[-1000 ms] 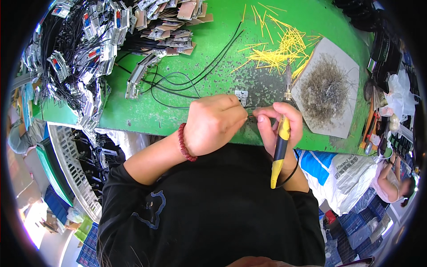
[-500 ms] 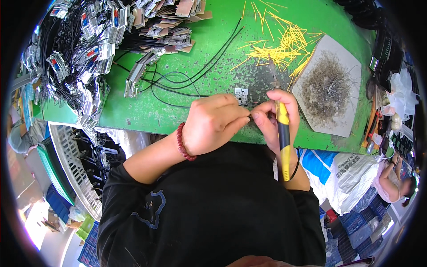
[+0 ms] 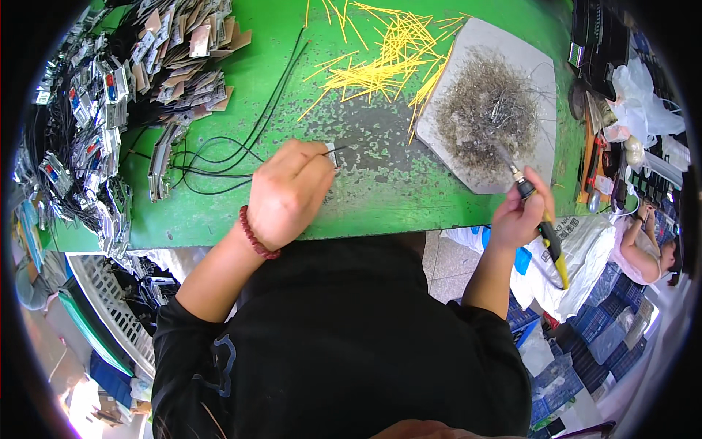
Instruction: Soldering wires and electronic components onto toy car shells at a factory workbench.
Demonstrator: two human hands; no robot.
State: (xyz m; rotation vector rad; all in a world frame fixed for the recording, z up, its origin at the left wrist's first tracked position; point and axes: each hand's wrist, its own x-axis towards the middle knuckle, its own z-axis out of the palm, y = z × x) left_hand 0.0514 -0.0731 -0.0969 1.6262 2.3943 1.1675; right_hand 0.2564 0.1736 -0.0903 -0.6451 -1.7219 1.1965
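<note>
**Two hands at green table: left pinching a small part on a wire, right holding a soldering iron**

Left hand (image 3: 289, 194): grip closed, fingertips pinching a small pale connector (image 3: 330, 155) on the end of a thin black wire (image 3: 219, 157). Connector sits at the fingertips, pressed to the scuffed, paint-worn green table (image 3: 380, 190). A dark red bead bracelet (image 3: 256, 234) circles the wrist.

Right hand (image 3: 518, 216): grip closed around a soldering iron (image 3: 541, 219) with a yellow-and-black handle. Its metal tip points up and away from the hand, over the near edge of a flat grey board (image 3: 541, 73).

On the board, beyond the right grip: a tangled heap of fine grey wire clippings (image 3: 486, 110), matted and bristly. Between the two hands and farther out: a loose scatter of short yellow sleeve pieces (image 3: 380, 58), straight and thin.

Beyond the left grip, the black wire runs out in loops. Farther left and up: a pile of flat rectangular tags (image 3: 190, 58), tan and grey, on bundled black cables. Below the left forearm, off the table edge: a white slatted plastic crate (image 3: 110, 307); contents cannot be made out.
</note>
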